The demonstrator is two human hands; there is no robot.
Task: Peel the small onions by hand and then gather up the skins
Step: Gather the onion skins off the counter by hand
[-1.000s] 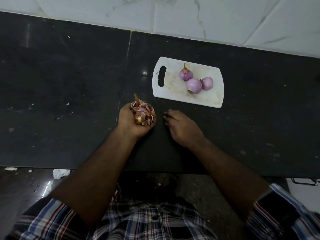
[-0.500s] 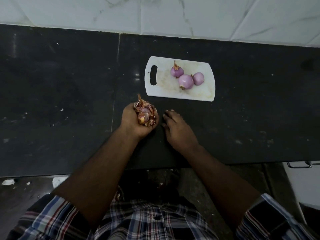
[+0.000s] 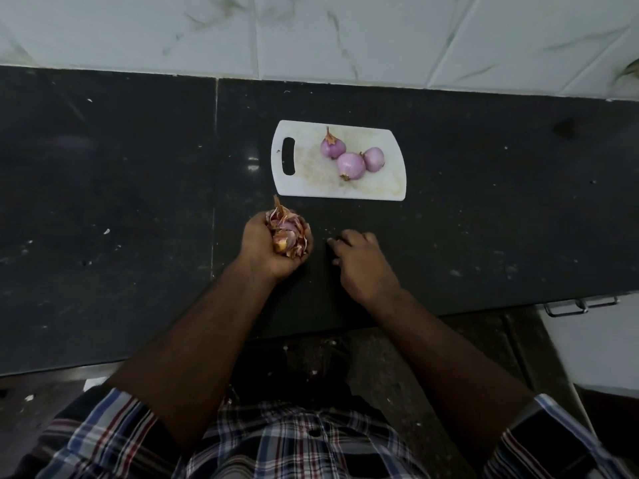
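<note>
Three peeled purple onions (image 3: 351, 165) lie together on a small white cutting board (image 3: 304, 181) in the middle of the black counter. Just below the board's left corner, my left hand (image 3: 266, 252) is cupped palm-up around a bunch of dry onion skins (image 3: 287, 233). My right hand (image 3: 361, 262) rests palm-down on the counter to the right of it, fingers curled with their tips on the surface; I cannot see anything held in it.
The black stone counter (image 3: 103, 202) carries small pale specks. A white marble-tiled wall (image 3: 311, 32) runs behind it. Below the front edge are a dark floor and, at the right, a white cabinet with a metal handle (image 3: 581, 305).
The camera view shifted a little. My right hand has drawn slightly away from the left hand. The left hand keeps the skins.
</note>
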